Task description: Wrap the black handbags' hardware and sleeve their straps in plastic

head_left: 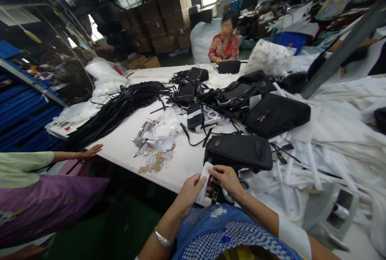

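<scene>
Near the table's front edge, a folded piece of white paper or thin foam (204, 177) is pinched between my two hands. My left hand (193, 190) grips its lower left side with thumb and fingers. At its upper right edge, my right hand (224, 177) closes thumb and fingertips on it. Directly beyond my hands a black bag (237, 151) lies on its side, its base with rounded feet turned toward me. A dark strap with a gold buckle (214, 193) hangs just under my right hand, partly hidden.
Several black bags (277, 113) are piled ahead. Paper scraps (159, 143) and a long bundle of black straps (120, 111) lie leftward. White foam sheets and strips (340, 131) cover the right side. A person (224, 44) sits across; another person's hand (90, 152) touches the left edge.
</scene>
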{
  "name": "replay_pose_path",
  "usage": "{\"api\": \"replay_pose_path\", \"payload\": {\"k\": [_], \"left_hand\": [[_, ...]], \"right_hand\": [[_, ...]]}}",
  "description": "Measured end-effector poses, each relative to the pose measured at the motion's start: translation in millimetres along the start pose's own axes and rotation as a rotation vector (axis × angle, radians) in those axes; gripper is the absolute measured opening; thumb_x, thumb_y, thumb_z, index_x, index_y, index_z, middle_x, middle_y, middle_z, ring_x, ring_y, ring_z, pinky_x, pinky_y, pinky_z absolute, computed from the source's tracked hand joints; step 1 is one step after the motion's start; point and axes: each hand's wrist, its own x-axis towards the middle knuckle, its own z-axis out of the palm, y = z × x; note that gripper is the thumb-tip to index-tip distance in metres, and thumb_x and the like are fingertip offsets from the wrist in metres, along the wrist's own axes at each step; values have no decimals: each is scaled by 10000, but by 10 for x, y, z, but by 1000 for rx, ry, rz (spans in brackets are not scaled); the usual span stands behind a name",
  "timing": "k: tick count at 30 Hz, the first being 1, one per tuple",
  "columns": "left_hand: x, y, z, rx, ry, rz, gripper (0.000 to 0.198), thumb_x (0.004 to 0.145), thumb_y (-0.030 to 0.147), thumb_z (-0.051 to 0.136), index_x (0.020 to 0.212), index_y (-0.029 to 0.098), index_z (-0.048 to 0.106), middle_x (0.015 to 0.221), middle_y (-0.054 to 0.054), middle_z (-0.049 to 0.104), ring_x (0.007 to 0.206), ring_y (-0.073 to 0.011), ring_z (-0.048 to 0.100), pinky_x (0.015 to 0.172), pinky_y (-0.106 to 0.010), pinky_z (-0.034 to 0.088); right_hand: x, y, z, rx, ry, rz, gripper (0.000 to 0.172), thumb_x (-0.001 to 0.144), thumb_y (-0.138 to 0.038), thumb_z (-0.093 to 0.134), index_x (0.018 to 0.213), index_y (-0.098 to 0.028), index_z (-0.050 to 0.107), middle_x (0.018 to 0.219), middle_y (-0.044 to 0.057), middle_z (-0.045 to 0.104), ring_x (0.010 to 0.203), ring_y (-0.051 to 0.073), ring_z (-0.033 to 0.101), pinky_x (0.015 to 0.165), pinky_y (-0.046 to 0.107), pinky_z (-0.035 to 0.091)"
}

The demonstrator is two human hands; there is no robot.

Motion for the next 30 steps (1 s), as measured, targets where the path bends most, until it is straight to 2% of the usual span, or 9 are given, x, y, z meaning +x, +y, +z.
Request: {"api": "replay_pose_path", "payload": {"k": [4,10,14,16,18,21,24,26,30], "left_hand": [[74,-95,67,-113,-20,19,400,754,486,642,923,126,601,782,-24,595,647,-109,548,636,-242,460],[222,-254,204,-98,64,106,365,771,495,611,873,158,515,669,55,467,491,-50,383,459,-178,304],[249,-339,223,48,153,99,401,761,564,581,784,176,482,538,98,344,417,-51,285,397,-175,211],[266,-350,186,104,182,95,411,752,579,579,766,179,485,512,101,323,415,-58,284,398,-172,215],[295,-342,137,150,194,96,409,743,580,585,768,180,498,500,99,323,421,-64,289,404,-171,229],[325,-333,80,183,188,92,401,747,573,582,785,178,520,492,97,314,428,-71,287,408,-174,248],[341,-347,60,177,176,94,397,759,564,575,804,172,536,495,100,283,433,-74,283,408,-174,253],[360,-359,58,170,171,93,401,763,566,572,813,170,540,498,101,275,435,-72,277,408,-173,252],[407,-369,53,158,146,97,391,771,561,579,825,176,538,510,96,301,447,-69,288,423,-169,265]], "right_hand": [[-28,-76,-11,-44,29,-35,372,780,-488,611,608,-161,657,522,2,595,492,125,501,491,234,351],[20,-32,-30,-78,57,-59,419,812,-477,574,537,-162,614,498,-6,584,476,115,501,486,221,343],[-48,14,-46,-106,35,-110,324,816,-431,576,675,-166,697,574,-9,627,531,130,575,508,210,388],[-147,16,-186,-84,77,-128,308,836,-425,547,796,-176,723,695,8,679,567,140,616,530,218,433],[-356,50,-472,-118,262,-161,305,857,-420,521,899,-198,726,807,27,706,615,149,639,598,242,476],[-915,258,-1105,-295,749,-176,280,854,-406,530,984,-237,712,930,50,711,813,194,650,804,304,480],[-1530,665,-1772,-456,1221,-11,358,826,-408,520,1068,-195,676,1135,111,653,1049,262,583,934,392,423],[-1807,961,-2098,-528,1371,196,381,792,-387,515,1030,-144,688,1221,157,600,1184,294,495,1000,417,364],[-1942,1333,-2337,-458,1387,409,384,774,-444,502,780,-138,733,1063,180,673,1082,312,568,908,396,423]]}}
